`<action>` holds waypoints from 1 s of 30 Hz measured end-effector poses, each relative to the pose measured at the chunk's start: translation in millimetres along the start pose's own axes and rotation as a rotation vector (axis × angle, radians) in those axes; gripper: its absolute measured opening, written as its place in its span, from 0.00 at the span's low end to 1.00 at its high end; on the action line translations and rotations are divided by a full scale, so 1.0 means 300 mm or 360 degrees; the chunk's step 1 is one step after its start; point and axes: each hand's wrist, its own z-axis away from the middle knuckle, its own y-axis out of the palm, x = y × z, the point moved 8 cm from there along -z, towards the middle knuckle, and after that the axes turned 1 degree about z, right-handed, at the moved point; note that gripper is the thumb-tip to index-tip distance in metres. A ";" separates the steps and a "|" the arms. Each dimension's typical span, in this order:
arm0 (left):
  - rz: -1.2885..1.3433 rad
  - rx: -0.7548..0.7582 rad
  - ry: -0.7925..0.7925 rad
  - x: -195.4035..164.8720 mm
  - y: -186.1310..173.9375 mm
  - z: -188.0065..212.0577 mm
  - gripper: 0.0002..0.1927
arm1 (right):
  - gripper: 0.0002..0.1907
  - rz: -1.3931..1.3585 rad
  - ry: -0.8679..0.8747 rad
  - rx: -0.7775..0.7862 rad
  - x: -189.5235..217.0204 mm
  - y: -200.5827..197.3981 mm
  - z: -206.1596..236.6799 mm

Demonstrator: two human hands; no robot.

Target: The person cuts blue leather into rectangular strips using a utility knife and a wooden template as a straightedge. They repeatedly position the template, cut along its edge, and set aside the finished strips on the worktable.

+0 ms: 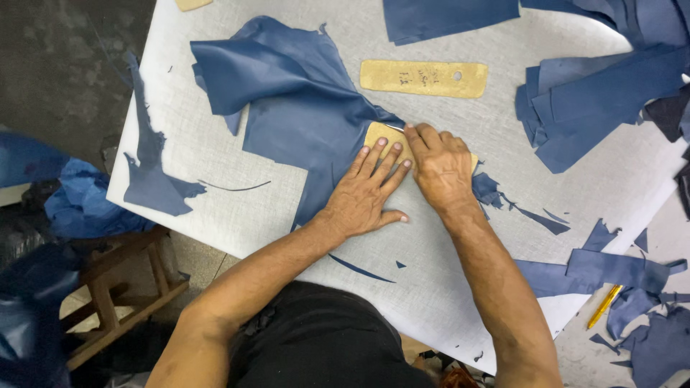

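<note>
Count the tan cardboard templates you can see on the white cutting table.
3. One template lies free at the table's top centre; one pattern piece sits under both hands on the blue leather; a third corner shows at the top edge. Others may be hidden under scraps.

Blue leather sheet [302, 108], centre of frame: smooth, soft sheen, creased in folds. Template under the hands [381, 136]: tan cardboard, matt, rough-edged. Second template [424, 77], upper centre: same grainy tan board. Tabletop [215, 158]: pale grey, matt, fine woven texture. Stool [115, 287], lower left: bare, worn wood. Pen [604, 307], lower right: glossy yellow plastic.
</note>
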 end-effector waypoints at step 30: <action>-0.0135 0.0436 0.0861 -0.044 -0.086 -0.413 0.20 | 0.20 -0.0405 0.1587 -0.0255 0.127 -0.175 0.499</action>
